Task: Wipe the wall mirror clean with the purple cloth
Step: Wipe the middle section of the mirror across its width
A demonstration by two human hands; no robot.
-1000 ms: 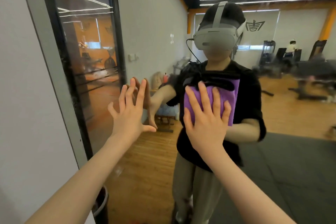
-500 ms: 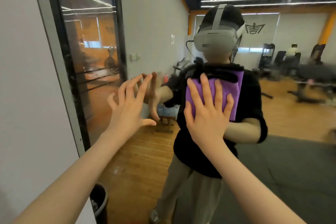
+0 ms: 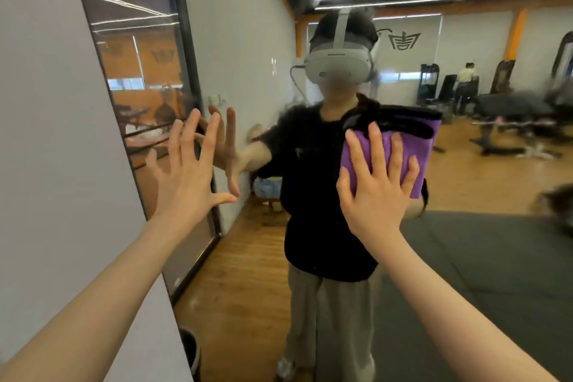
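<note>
The head view looks straight into the large frameless wall mirror point(image 3: 403, 257), which reflects the person in a white headset, black top and beige trousers. The right hand point(image 3: 376, 195) lies flat with its fingers straight and spread, pressing the folded purple microfibre cloth point(image 3: 415, 164) against the glass at chest height of the reflection. The left hand point(image 3: 186, 177) is also open, fingers splayed wide, its fingertips meeting their own reflection on the glass near the mirror's left edge. Compared with half a second ago, the cloth and right hand sit further right across the glass, now over the reflected shoulder rather than the middle of the chest, while the left hand stays planted in nearly the same spot. A black-framed glass door point(image 3: 139, 87) stands on the grey wall to the left, and a dark round bin point(image 3: 190, 357) sits at the wall's foot.
</note>
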